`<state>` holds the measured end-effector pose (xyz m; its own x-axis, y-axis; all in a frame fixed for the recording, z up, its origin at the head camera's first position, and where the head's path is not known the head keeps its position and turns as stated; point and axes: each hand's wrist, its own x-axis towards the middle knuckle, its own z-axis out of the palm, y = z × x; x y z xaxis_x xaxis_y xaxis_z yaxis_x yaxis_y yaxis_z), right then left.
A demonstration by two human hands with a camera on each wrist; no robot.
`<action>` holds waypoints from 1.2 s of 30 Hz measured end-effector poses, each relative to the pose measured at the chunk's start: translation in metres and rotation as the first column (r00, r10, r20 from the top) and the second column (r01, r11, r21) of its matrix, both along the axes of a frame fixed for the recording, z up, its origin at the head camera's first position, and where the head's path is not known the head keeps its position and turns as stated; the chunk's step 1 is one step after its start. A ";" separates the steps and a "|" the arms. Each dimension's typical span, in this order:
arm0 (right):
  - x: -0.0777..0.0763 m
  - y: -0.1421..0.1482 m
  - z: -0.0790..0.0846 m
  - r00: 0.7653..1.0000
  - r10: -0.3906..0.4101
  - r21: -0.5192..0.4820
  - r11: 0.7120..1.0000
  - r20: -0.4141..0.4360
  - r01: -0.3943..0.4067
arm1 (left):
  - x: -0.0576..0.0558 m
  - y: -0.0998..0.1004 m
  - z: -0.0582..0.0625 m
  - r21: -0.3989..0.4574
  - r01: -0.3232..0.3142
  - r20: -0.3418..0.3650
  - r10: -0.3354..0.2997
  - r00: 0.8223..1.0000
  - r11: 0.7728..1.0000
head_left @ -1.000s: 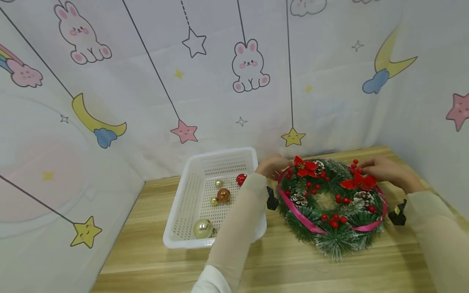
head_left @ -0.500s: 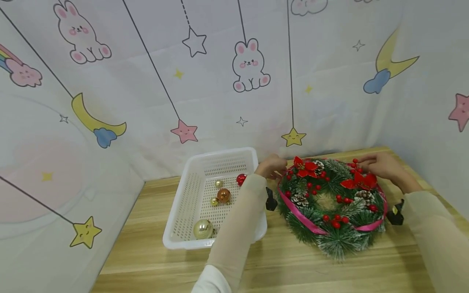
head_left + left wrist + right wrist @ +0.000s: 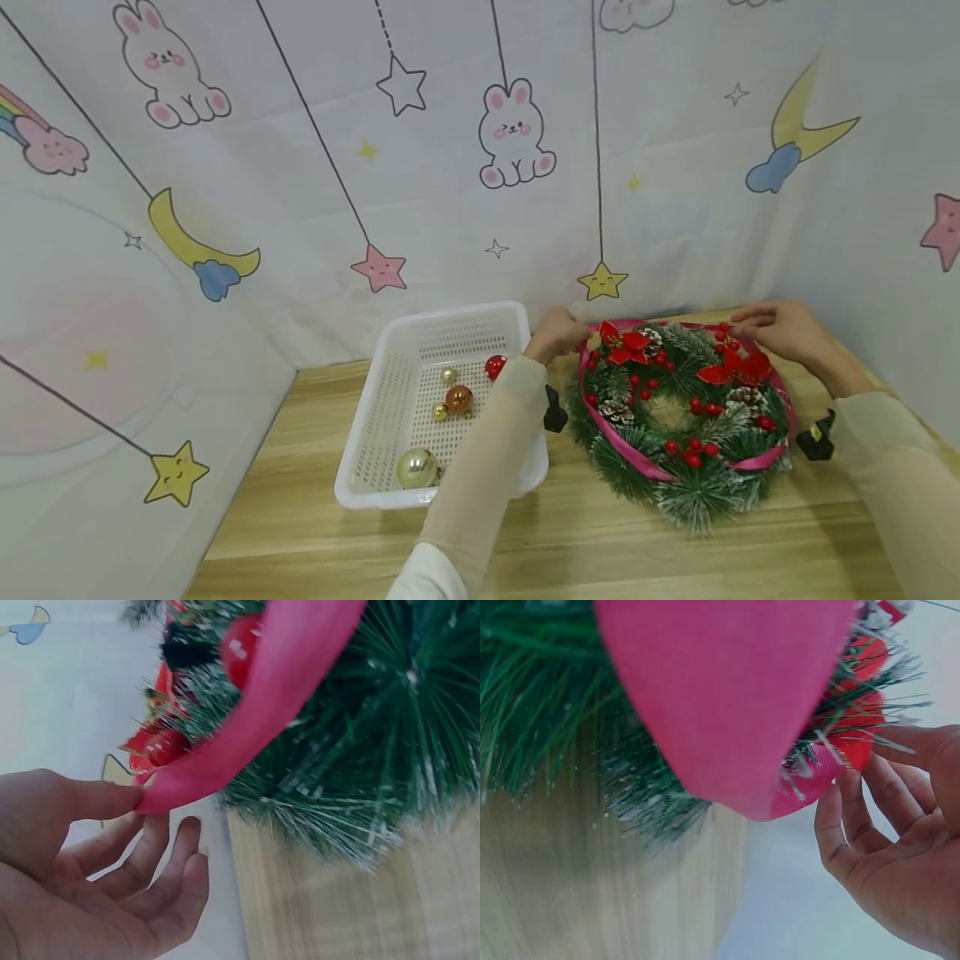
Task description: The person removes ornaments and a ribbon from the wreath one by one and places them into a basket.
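Observation:
A green wreath [image 3: 693, 492] with frosted tips, red berries, pine cones and red poinsettias lies on the table at the right of the head view. Around it runs a pink ribbon [image 3: 630, 452], its back part raised along the far rim. Thumb and forefinger of my left hand [image 3: 112, 855] pinch this ribbon at the wreath's far left. At the far right, my right hand [image 3: 900, 825] holds the ribbon between thumb and fingers beside a red poinsettia [image 3: 862, 724]; the thumb's tip is hidden behind the petals.
Left of the wreath stands a white plastic basket [image 3: 367, 417] with several ornament balls inside, among them a large gold ball [image 3: 417, 468] and a copper ball [image 3: 459, 400]. A printed curtain [image 3: 450, 208] hangs behind the wooden table [image 3: 285, 500].
Both hands have risen slightly at the back of the wreath. The ribbon's back part has lifted with them and now shows above the far rim.

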<state>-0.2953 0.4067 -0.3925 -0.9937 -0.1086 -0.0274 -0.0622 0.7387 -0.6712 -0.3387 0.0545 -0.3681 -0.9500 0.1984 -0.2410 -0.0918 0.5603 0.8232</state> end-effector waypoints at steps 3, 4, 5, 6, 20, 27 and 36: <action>0.005 -0.001 0.005 1.000 -0.021 -0.014 1.000 0.004 0.022 | 0.002 0.001 0.005 0.055 -0.014 -0.017 0.015 1.000 0.998; 0.006 -0.001 0.007 0.999 -0.033 -0.015 0.999 -0.001 0.033 | 0.002 0.001 0.006 0.067 -0.016 -0.023 0.017 1.000 0.998; 0.007 -0.002 0.008 0.999 -0.043 -0.014 0.999 -0.012 0.043 | 0.004 0.001 0.007 0.087 -0.020 -0.025 0.022 0.999 0.996; 0.008 -0.002 0.008 0.998 -0.054 -0.015 0.998 -0.024 0.054 | 0.005 0.002 0.008 0.107 -0.022 -0.030 0.025 0.999 0.994; 0.018 -0.013 0.017 0.956 -0.199 -0.084 0.979 -0.214 0.185 | 0.010 0.004 0.008 0.294 -0.023 -0.044 0.037 0.998 0.956; 0.018 -0.015 0.013 0.928 -0.289 -0.178 0.951 -0.234 0.252 | 0.007 0.002 0.001 0.395 -0.096 -0.033 0.119 0.992 0.914; 0.022 -0.023 0.009 0.887 -0.348 -0.200 0.933 -0.304 0.298 | 0.007 0.008 0.002 0.367 -0.123 -0.044 0.149 0.988 0.922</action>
